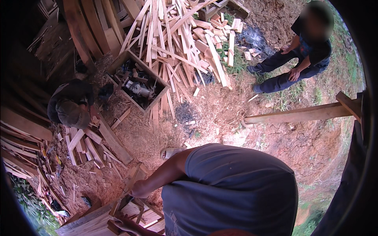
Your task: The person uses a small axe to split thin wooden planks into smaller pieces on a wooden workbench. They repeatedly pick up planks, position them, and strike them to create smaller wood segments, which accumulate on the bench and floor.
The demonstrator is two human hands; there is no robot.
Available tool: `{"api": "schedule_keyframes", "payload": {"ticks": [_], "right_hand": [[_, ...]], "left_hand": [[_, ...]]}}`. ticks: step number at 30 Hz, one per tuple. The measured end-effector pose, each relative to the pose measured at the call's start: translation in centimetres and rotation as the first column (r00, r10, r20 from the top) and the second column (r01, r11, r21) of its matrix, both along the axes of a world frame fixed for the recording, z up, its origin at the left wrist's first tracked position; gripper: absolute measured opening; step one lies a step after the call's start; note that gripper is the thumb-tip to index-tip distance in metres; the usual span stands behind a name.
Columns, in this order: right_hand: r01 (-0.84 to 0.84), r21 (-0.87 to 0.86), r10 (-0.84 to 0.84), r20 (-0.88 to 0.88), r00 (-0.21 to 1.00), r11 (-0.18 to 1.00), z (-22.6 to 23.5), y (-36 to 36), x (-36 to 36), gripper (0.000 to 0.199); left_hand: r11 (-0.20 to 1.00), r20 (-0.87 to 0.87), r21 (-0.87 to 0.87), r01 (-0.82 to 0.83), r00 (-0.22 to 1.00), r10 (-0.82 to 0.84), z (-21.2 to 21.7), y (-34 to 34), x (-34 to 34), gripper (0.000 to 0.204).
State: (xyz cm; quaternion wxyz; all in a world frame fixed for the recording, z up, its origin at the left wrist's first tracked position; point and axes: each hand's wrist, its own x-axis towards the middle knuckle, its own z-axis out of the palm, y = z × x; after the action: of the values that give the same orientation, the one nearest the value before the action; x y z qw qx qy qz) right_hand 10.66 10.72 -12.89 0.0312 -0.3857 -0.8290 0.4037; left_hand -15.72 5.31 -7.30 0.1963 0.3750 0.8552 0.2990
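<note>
At the lower left, I lean over a pale wooden box-like structure [88, 225] of boards, with both arms reaching to it. My left hand [125, 224], low in the view, is closed round a piece of wood [114, 228]; part of its grip is in shadow. Farther up, my right hand [138, 189] is closed at the structure's far edge, its fingers partly hidden, so what it holds is unclear. Just beyond it a light wooden block [135, 173] sticks up. Short boards [151, 216] lie inside the structure, beside my grey shirt.
A person in a cap [73, 108] crouches at the left by cut boards [84, 145]. A wooden crate [136, 59] holds tools near a large heap of offcuts [173, 35]. Another person [303, 55] stands far right. A long beam [299, 115] juts in from the right. Sawdust covers the ground.
</note>
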Motion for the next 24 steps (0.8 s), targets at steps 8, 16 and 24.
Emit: {"api": "schedule_keyframes", "payload": {"ticks": [8, 16, 24], "right_hand": [[-0.087, 0.074, 0.081, 0.07, 0.994, 0.993, -3.6, -0.2, -1.8, 0.034], [-0.096, 0.063, 0.091, 0.074, 0.993, 0.993, -5.8, -0.6, -2.9, 0.032], [0.017, -0.052, -0.02, -0.05, 0.999, 0.999, -2.1, -0.3, -0.4, 0.031]], "left_hand": [[0.991, 0.156, 0.038, -0.13, 0.98, 0.122, -1.4, 0.5, -1.7, 0.056], [0.967, 0.298, -0.059, -0.246, 0.921, 0.253, 3.2, 0.8, 2.0, 0.063], [0.971, 0.442, -0.03, -0.238, 0.868, 0.226, 3.3, -0.3, 2.5, 0.062]]}}
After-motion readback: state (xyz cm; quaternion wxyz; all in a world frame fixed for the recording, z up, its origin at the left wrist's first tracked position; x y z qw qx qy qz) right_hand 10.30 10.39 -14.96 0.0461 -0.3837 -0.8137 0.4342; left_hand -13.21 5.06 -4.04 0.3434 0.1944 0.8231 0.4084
